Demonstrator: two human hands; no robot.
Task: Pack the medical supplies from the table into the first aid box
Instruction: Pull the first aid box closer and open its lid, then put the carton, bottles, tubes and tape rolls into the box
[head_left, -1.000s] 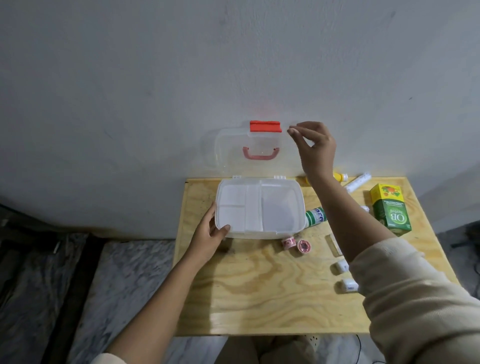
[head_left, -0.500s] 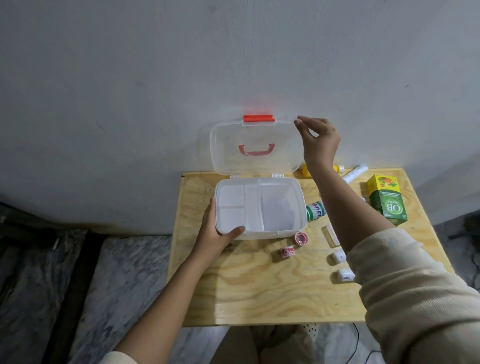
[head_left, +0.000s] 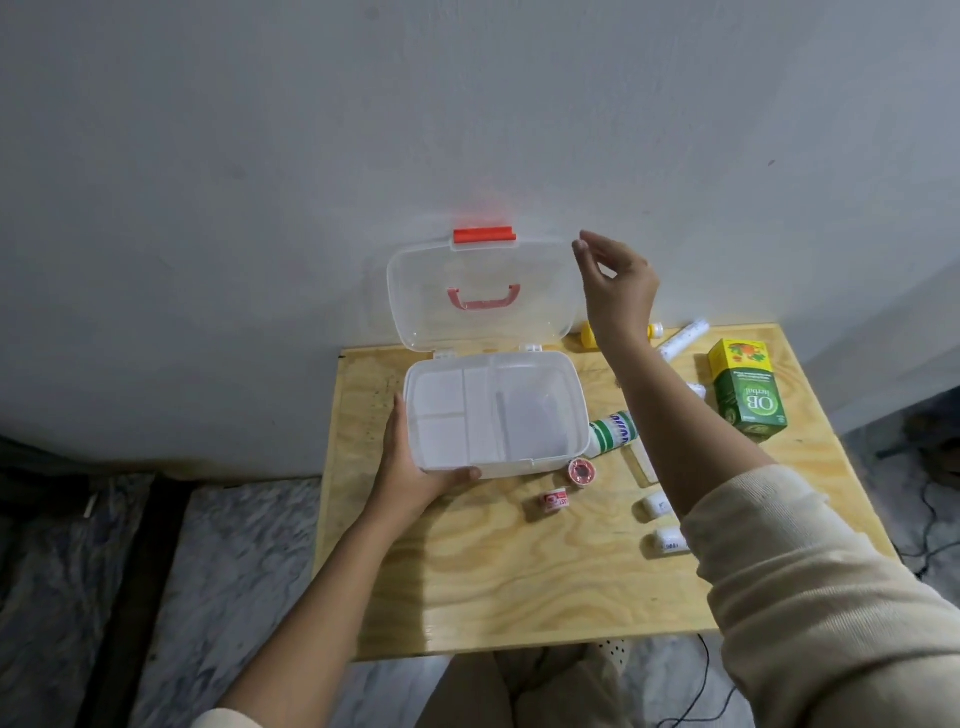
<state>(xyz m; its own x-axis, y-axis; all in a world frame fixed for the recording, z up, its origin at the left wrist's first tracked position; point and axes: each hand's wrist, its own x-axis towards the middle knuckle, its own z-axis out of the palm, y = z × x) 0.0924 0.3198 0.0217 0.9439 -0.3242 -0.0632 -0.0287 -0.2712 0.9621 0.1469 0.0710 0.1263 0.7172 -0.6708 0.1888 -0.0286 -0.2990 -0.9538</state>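
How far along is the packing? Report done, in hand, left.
Done: the box is open, its lid leaning back at the wall; its compartments are empty. In hand: the left hand grips the box's front corner, the right hand hovers by the lid's edge, holding nothing. Left: everything, with the carton, tube and tape roll lying on the table.

A big plain wall fills the top half of the frame. It is pale grey and a bit smudgy (a few small dark spots show on it). A wooden table with swirly grain stands against the wall, in the lower middle and right. The floor at the lower left looks like grey marble with wavy marks. A dark strip runs across it at a slant. A thin black cable lies near the right edge. The light is soft.
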